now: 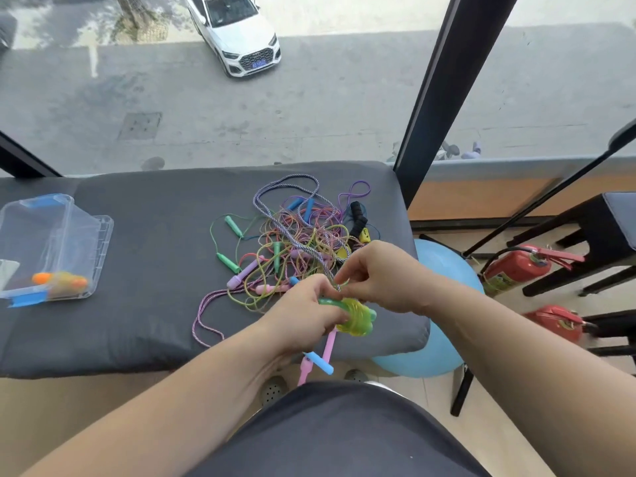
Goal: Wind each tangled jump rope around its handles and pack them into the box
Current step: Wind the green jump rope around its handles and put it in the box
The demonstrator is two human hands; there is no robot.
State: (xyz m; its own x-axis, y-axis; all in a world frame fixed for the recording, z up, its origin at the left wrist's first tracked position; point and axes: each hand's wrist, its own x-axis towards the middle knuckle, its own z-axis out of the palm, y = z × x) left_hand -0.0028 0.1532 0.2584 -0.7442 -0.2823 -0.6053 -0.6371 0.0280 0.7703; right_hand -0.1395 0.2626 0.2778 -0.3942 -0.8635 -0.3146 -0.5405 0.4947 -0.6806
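Left hand (303,315) grips 1 wound green rope (356,316) at the cushion's (155,253) 5 o'clock edge. Right hand (382,277) pinches a cord (338,287) just above it. Tangle (296,235) lies at 12 o'clock of the hands. Box (69,228), at 9 o'clock, holds 1 orange rope (60,282).

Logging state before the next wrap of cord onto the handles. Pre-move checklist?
1. Left hand grips the green plastic handles: ok.
2. Yellow-green cord sits coiled on those handles: ok.
3. Right hand pinches a strand just above the coil: ok. Whether it is the same cord: cannot tell.
4. That strand runs free of the tangled pile of coloured ropes: cannot tell.
5. Clear plastic box is open, with room beside the orange-handled bundle: ok.
6. Pink and blue handles hang over the edge of the grey cushion: not ok, they may slip.
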